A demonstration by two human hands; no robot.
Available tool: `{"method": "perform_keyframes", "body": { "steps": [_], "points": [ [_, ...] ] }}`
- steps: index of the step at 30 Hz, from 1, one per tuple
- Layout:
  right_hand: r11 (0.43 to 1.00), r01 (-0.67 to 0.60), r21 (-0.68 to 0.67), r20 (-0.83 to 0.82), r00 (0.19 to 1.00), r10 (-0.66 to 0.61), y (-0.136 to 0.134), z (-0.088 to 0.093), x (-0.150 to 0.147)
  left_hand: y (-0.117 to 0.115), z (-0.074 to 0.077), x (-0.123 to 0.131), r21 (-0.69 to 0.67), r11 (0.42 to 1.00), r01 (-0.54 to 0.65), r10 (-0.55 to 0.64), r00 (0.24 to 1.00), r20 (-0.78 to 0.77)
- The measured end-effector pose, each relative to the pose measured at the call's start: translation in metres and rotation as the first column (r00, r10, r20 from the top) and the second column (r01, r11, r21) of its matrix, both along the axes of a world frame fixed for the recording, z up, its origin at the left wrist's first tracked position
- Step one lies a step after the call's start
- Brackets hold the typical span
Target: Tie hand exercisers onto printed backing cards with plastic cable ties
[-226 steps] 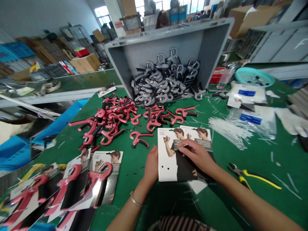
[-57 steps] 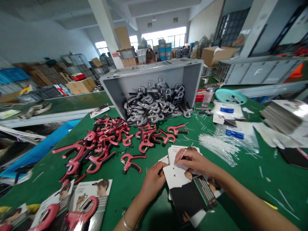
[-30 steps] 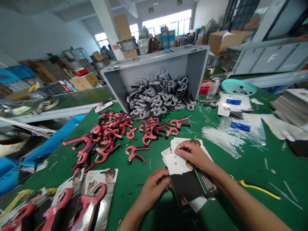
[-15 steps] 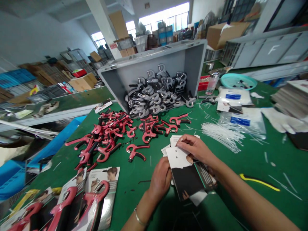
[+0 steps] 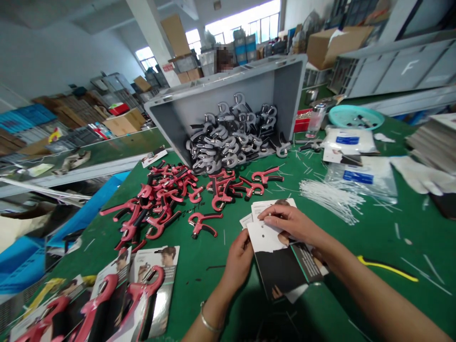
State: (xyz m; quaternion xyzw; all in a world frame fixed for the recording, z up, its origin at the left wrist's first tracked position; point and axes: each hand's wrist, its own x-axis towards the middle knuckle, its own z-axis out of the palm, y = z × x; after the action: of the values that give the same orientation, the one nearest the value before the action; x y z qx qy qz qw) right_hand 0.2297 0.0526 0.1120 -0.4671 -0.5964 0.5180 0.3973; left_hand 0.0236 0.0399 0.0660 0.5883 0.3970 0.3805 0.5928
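A printed cardboard backing card (image 5: pixel 281 266), white at the top with small punched holes and black below, lies over other cards on the green table. At its left edge my left hand (image 5: pixel 237 261) is closed, pinching the card's side. My right hand (image 5: pixel 294 223) reaches over the top of the card from the right, fingers bent and pressed to its upper edge. More white cards (image 5: pixel 257 209) show behind that edge. Left of my hands lie pink hand grip strengtheners (image 5: pixel 204 223); at the lower left, several are mounted on cards (image 5: pixel 166 289).
A tipped grey crate (image 5: pixel 290 95) holds grey hand grips (image 5: pixel 228 142). White cable ties (image 5: pixel 331 199) lie to the right, near plastic bags (image 5: pixel 368 178). Yellow-handled pliers (image 5: pixel 388 269), a glove (image 5: pixel 420 175), a turquoise tray (image 5: pixel 340 116) and stacked cards (image 5: pixel 432 142) are farther right.
My right hand's fingers have stretched slightly left across the card's top. My left fingers have shifted a little along its edge. The card stays in nearly the same place.
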Motion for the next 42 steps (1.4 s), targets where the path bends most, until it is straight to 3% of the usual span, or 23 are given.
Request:
{"method": "perform_keyframes", "body": {
  "steps": [5, 11, 13, 17, 21, 28, 32, 36, 39, 42],
  "points": [
    [0.993, -0.116, 0.022, 0.039, 0.993, 0.115, -0.003, 0.001, 0.005, -0.012, -0.009, -0.003, -0.059, 0.998, 0.003, 0.005, 0.992, 0.126],
    [0.997, -0.074, 0.022, 0.023, 0.997, 0.073, -0.002, -0.006, 0.005, -0.014, -0.006, -0.002, 0.233, 0.971, 0.059, -0.041, 0.996, -0.079],
    [0.998, -0.055, 0.02, 0.025, 0.998, 0.054, -0.001, -0.006, 0.005, -0.015, -0.004, -0.001, 0.262, 0.964, 0.047, -0.015, 0.992, -0.124],
    [0.994, -0.105, 0.041, 0.032, 0.994, 0.104, -0.002, -0.005, 0.006, -0.019, -0.003, 0.001, 0.088, 0.992, -0.092, 0.099, 0.992, -0.082],
    [0.994, -0.106, 0.034, 0.028, 0.994, 0.105, -0.002, -0.004, 0.006, -0.026, -0.004, 0.003, -0.073, 0.992, -0.102, 0.107, 0.991, 0.075],
    [0.993, -0.093, 0.069, 0.043, 0.995, 0.09, -0.003, -0.006, 0.008, -0.029, -0.007, 0.008, -0.106, 0.984, -0.14, 0.153, 0.979, 0.131],
    [0.982, -0.16, 0.102, 0.056, 0.986, 0.155, -0.007, -0.004, 0.01, -0.028, -0.005, 0.015, -0.203, 0.97, -0.135, 0.183, 0.954, 0.237],
    [0.924, -0.302, 0.236, 0.247, 0.938, 0.243, -0.017, 0.006, 0.003, -0.032, 0.0, 0.018, -0.245, 0.953, -0.181, 0.255, 0.914, 0.314],
    [0.889, -0.322, 0.325, 0.4, 0.899, 0.179, -0.027, 0.009, -0.007, -0.036, 0.005, 0.015, -0.236, 0.957, -0.166, 0.242, 0.908, 0.341],
    [0.888, -0.308, 0.342, 0.396, 0.904, 0.161, -0.033, 0.006, -0.009, -0.039, 0.01, 0.01, -0.276, 0.951, -0.14, 0.233, 0.911, 0.341]
  ]
}}
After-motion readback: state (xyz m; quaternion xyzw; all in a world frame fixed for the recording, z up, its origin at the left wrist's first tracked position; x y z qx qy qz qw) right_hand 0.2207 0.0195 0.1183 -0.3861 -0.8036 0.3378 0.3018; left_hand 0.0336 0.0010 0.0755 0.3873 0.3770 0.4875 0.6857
